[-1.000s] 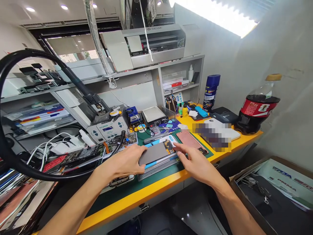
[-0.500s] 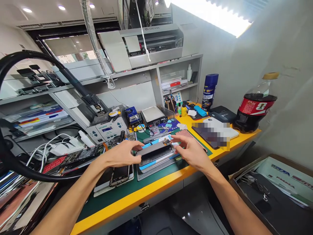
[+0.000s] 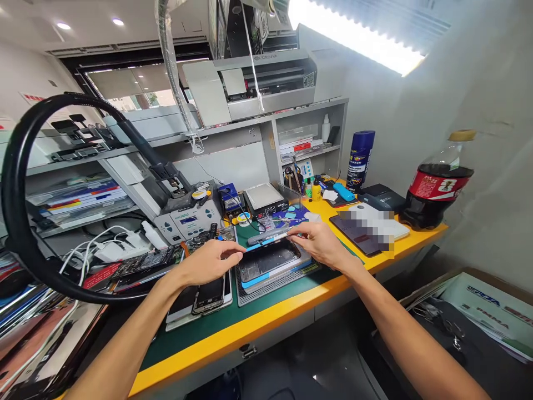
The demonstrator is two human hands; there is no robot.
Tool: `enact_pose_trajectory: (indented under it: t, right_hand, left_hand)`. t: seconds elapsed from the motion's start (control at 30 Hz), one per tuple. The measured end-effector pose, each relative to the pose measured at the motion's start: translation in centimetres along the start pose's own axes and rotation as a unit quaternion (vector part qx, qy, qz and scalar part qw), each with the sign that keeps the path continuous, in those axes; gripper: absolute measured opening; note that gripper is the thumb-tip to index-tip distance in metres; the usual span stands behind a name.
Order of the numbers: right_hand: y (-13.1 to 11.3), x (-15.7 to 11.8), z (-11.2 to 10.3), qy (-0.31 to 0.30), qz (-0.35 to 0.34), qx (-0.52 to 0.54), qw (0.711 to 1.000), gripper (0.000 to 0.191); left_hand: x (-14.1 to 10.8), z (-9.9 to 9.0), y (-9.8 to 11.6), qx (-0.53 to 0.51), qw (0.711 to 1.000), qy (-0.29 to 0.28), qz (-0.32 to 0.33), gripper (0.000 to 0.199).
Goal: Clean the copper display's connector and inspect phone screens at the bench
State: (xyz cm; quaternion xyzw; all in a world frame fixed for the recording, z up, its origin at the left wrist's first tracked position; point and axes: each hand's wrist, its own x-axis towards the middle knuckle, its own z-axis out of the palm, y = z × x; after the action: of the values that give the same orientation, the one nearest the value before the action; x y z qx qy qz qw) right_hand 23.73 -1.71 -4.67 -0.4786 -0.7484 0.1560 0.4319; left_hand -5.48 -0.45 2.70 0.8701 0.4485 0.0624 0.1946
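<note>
A thin phone screen panel (image 3: 266, 243), seen almost edge-on with a blue strip along it, is held between my two hands. My left hand (image 3: 213, 262) grips its left end, thumb and fingertips close together. The right end is pinched by my right hand (image 3: 318, 244). Just below and in front of the panel lies an opened phone body (image 3: 272, 263) with a dark interior, on a stack with a blue and white layer. Under that stack is a grey perforated mat (image 3: 258, 293). The panel's broad faces are mostly hidden.
Another phone (image 3: 208, 297) lies left of the mat. Behind stand a soldering station (image 3: 189, 222) and a small box-shaped device (image 3: 264, 200). On the right are a dark tablet (image 3: 353, 236), a spray can (image 3: 360, 161) and a cola bottle (image 3: 437, 189). A black flexible arm (image 3: 16, 183) curves at left.
The panel has gone from lying tilted over the phone body to nearly edge-on and farther back, exposing more of the dark interior. My view has shifted slightly.
</note>
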Motion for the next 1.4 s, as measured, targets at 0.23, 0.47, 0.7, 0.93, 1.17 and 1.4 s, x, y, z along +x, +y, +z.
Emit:
enact_pose_trajectory:
  t: [0.23,0.47,0.7,0.93,1.17,1.4]
  right_hand:
    - [-0.1,1.5,-0.7,-0.013,0.011,0.052,0.999,0.02]
    - [-1.6,3.0,-2.2,-0.088,0.034,0.134,0.986,0.032]
    - [-2.0,2.8,-2.5,-0.109,0.053,0.186,0.975,0.033]
    - [-2.4,3.4,-3.9,-0.089,0.067,0.25,0.962,0.032]
    - [-2.0,2.4,-6.5,-0.125,0.186,0.391,0.893,0.053]
    - [-2.6,-1.6,-4.7,-0.16,0.246,0.495,0.818,0.041]
  left_hand:
    - [-0.3,0.4,-0.3,-0.017,0.996,0.092,0.01,0.04]
    - [-0.1,0.4,-0.7,-0.07,0.984,0.164,-0.006,0.042]
    - [-0.3,0.2,-0.6,-0.085,0.981,0.171,0.018,0.045]
    - [-1.0,0.6,0.9,0.003,0.941,0.33,0.071,0.027]
    - [-2.4,0.9,2.4,0.316,0.759,0.442,0.358,0.028]
    - [-3.0,2.8,1.6,0.404,0.699,0.376,0.455,0.032]
